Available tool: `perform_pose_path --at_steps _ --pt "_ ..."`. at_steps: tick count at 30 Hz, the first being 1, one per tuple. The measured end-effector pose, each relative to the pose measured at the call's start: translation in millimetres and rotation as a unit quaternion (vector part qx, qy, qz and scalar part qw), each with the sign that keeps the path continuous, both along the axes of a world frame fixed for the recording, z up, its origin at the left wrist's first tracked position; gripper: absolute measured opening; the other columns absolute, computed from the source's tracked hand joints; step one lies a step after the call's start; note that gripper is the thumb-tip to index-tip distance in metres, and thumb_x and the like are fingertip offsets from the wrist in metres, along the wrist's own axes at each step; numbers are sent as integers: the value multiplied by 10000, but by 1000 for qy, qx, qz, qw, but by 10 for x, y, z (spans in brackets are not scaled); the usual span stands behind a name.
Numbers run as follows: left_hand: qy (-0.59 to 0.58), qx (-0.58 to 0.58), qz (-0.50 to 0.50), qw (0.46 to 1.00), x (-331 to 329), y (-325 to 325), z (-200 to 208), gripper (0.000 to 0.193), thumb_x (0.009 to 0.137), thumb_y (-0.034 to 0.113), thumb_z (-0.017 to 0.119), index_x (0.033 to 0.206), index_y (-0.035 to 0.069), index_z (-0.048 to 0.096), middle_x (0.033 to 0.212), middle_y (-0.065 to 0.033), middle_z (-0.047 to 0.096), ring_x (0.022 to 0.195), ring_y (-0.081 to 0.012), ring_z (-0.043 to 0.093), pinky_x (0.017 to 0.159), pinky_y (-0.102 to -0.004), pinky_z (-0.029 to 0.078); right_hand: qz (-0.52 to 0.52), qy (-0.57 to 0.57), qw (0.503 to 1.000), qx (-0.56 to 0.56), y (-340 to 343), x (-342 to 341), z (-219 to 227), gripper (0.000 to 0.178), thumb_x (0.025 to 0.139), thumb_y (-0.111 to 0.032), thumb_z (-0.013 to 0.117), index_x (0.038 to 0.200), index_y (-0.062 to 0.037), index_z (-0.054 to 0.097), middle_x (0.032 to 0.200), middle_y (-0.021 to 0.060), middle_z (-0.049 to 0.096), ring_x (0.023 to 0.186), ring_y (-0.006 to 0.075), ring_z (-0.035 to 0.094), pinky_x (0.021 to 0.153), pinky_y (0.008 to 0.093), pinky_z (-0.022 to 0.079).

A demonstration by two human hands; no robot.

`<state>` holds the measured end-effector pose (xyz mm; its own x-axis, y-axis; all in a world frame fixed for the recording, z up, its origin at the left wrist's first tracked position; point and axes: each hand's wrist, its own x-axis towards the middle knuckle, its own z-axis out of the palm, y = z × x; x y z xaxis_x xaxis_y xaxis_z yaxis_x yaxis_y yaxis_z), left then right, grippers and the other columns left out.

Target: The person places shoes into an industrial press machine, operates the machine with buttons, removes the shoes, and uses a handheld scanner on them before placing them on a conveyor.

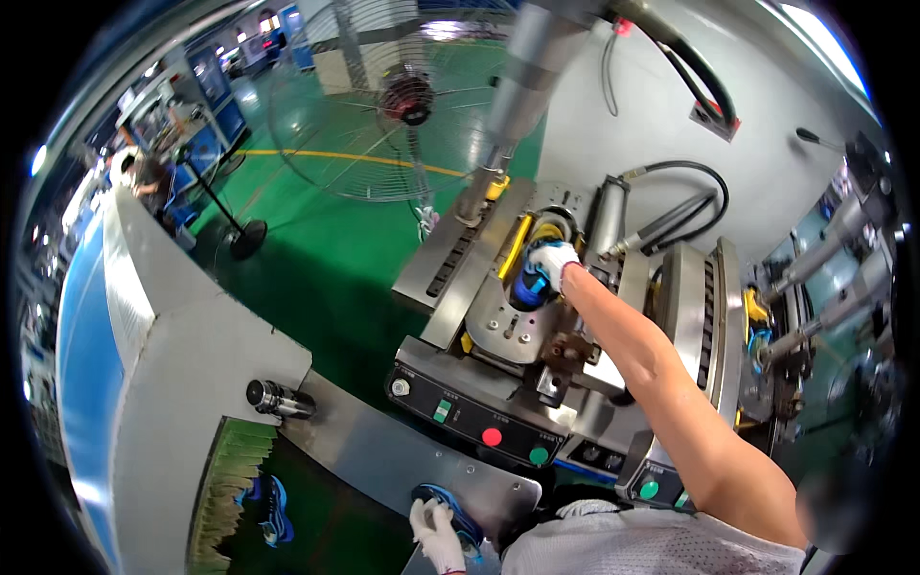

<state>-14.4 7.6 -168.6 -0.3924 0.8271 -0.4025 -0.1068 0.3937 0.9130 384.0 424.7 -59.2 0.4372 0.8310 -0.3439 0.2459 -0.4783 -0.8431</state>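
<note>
My right hand (551, 261), in a white knit glove, reaches into the press. Its fingers are closed around a blue and black shoe (529, 286) lying in the long slot of the metal bed (498, 321). My left hand (436, 535), also gloved in white, is low in the view at the edge of a metal shelf (369, 448). Its fingers bend over a second blue and black shoe (464, 522). The undersides of both shoes are hidden.
Below the bed runs a black control panel (470, 412) with red and green buttons. A steel flask (281, 399) stands on the shelf. More blue shoes (276, 513) lie past a green bristle curtain (225, 489). A wire-cage fan (407, 96) and a co-worker (144, 172) are farther off.
</note>
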Motion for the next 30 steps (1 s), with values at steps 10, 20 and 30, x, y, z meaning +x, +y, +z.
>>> perform_pose_path --at_steps 10,20,30 --pt "47 -43 70 996 -82 24 -323 500 1022 135 597 1463 -22 420 1312 -172 598 1095 -227 636 915 -331 562 -65 -342 937 -18 379 -311 -926 232 757 -187 654 883 -6 727 986 231 741 932 319 728 762 425 539" --pt "4 -24 201 979 -57 -162 -110 488 1005 92 610 1432 -51 424 1278 -186 576 1110 -261 627 959 -389 571 -20 -387 921 -45 520 -47 -991 257 764 -202 617 845 18 724 844 234 732 824 356 734 791 424 564" --pt "77 -40 151 985 -656 -771 -298 460 1025 116 596 1435 -33 450 1302 -180 598 1095 -247 652 917 -355 585 13 -393 890 230 -559 -768 -31 582 866 -395 722 1208 63 614 1023 213 700 919 302 686 825 420 536"
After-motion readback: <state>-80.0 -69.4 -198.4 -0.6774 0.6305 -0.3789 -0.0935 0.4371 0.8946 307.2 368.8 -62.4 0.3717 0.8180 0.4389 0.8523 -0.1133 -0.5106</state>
